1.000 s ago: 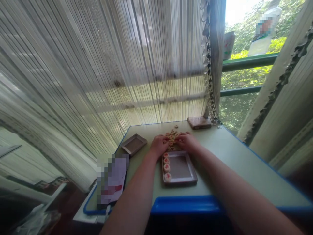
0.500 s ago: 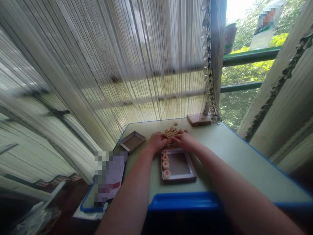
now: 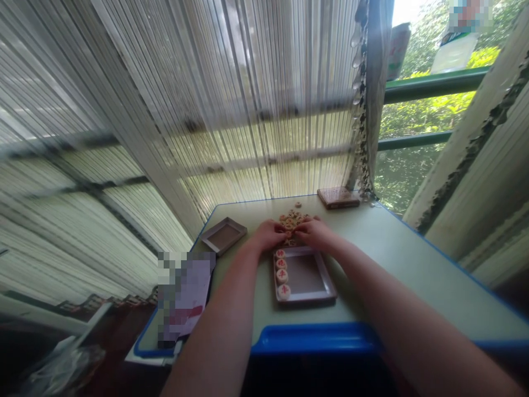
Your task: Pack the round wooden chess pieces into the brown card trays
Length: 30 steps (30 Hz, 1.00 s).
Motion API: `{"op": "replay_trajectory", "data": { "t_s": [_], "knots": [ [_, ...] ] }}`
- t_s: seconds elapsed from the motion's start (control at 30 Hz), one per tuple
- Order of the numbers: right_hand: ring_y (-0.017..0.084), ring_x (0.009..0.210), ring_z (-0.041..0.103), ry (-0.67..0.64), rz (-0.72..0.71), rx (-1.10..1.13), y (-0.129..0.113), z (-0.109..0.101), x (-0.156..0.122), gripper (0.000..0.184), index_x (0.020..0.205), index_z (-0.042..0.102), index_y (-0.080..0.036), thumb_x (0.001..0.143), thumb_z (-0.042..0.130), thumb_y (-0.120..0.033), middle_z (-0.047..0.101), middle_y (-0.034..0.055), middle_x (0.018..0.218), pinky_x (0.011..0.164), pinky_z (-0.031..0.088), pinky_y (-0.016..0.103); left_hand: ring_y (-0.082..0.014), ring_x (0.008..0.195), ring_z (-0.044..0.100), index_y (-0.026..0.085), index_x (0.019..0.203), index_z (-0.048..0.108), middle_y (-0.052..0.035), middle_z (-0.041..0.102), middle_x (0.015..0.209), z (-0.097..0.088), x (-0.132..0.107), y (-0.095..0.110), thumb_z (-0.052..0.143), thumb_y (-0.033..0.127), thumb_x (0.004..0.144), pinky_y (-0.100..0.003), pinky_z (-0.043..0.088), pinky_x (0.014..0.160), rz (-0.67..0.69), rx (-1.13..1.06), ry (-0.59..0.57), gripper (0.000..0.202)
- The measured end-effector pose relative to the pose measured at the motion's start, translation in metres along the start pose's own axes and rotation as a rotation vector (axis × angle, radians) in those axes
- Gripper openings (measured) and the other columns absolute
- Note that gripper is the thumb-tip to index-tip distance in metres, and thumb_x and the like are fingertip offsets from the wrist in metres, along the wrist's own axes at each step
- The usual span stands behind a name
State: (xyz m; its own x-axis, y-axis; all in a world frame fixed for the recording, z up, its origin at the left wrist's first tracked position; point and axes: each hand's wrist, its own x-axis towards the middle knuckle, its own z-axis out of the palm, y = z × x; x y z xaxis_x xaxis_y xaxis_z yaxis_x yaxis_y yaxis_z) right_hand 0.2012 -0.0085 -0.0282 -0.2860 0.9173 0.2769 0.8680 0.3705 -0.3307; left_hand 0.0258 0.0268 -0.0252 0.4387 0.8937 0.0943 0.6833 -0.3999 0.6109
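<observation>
A heap of round Chinese chess pieces (image 3: 294, 218) lies on the table beyond a shallow open box tray (image 3: 306, 299). Both hands reach its near side, where their fingertips almost meet. My left hand (image 3: 269, 235) has bent fingers closed against a piece at the left of this spot. Opposite it, my right hand (image 3: 314, 231) pinches at the same small area, its fingers closed on a piece. The fingers partly cover these pieces. Inside the tray, several pieces with red characters (image 3: 282, 275) stand in a column along the left wall.
Left on the table lies a box lid (image 3: 225, 236), with a partly blurred flat device (image 3: 192, 292) nearer me. A brown folded board or box (image 3: 339, 198) rests at the back right. String curtains hang behind; a can (image 3: 399, 51) and bottle (image 3: 454, 52) stand on the window rail.
The view has shifted slightly. Both hands stay at the near side of the heap, with small finger movements, and more of the heap shows between them. The column in the tray is unchanged.
</observation>
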Motion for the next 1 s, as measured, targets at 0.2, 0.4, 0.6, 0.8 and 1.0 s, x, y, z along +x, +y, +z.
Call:
{"op": "replay_trajectory", "data": {
  "t_s": [0.2,0.4,0.6,0.8,1.0],
  "knots": [
    [0.02,0.096,0.054,-0.04,0.03,0.037,-0.004,-0.001,0.0,0.023,0.086,0.072,-0.026,0.078,0.05,-0.03,0.067,0.0051,0.09,0.091,0.031,0.036,-0.0172,0.066,0.06,0.015,0.078,0.072,-0.006,0.068,0.071,0.003,0.001,0.0,0.062,0.041,0.064,-0.026,0.046,0.063,-0.029,0.053,0.038,0.031],
    [0.02,0.094,0.056,0.015,0.08,0.175,-0.005,-0.003,0.001,0.02,0.083,0.072,-0.024,0.075,0.055,-0.028,0.069,0.0036,0.088,0.09,0.035,0.034,-0.0164,0.066,0.06,0.015,0.078,0.07,-0.0039,0.066,0.066,0.001,-0.001,0.012,0.067,0.034,0.061,-0.025,0.046,0.064,-0.093,-0.013,0.112,0.025],
    [0.016,0.074,0.06,0.21,0.048,0.321,-0.004,0.003,0.0,0.021,0.087,0.069,-0.019,0.07,0.061,-0.028,0.068,0.0051,0.084,0.068,0.045,0.026,-0.0144,0.068,0.06,0.012,0.079,0.067,-0.0058,0.067,0.075,-0.004,-0.005,0.022,0.07,0.029,0.062,-0.023,0.046,0.061,-0.102,-0.378,0.202,0.025],
    [0.016,0.072,0.059,0.332,-0.057,0.309,-0.005,0.003,-0.003,0.022,0.09,0.066,-0.021,0.072,0.062,-0.033,0.067,0.0042,0.084,0.067,0.046,0.027,-0.0112,0.058,0.055,0.01,0.078,0.069,-0.0042,0.065,0.066,-0.01,-0.013,0.036,0.075,0.034,0.055,-0.023,0.041,0.053,-0.243,-0.63,0.204,0.034],
    [0.014,0.069,0.059,0.355,-0.032,0.413,-0.007,-0.004,-0.006,0.024,0.093,0.067,-0.02,0.074,0.061,-0.032,0.067,0.005,0.088,0.067,0.046,0.025,-0.0121,0.065,0.058,0.013,0.085,0.07,-0.0046,0.068,0.075,-0.015,-0.016,0.039,0.076,0.029,0.054,-0.025,0.045,0.061,-0.218,-0.723,0.124,0.035]
  ]
}}
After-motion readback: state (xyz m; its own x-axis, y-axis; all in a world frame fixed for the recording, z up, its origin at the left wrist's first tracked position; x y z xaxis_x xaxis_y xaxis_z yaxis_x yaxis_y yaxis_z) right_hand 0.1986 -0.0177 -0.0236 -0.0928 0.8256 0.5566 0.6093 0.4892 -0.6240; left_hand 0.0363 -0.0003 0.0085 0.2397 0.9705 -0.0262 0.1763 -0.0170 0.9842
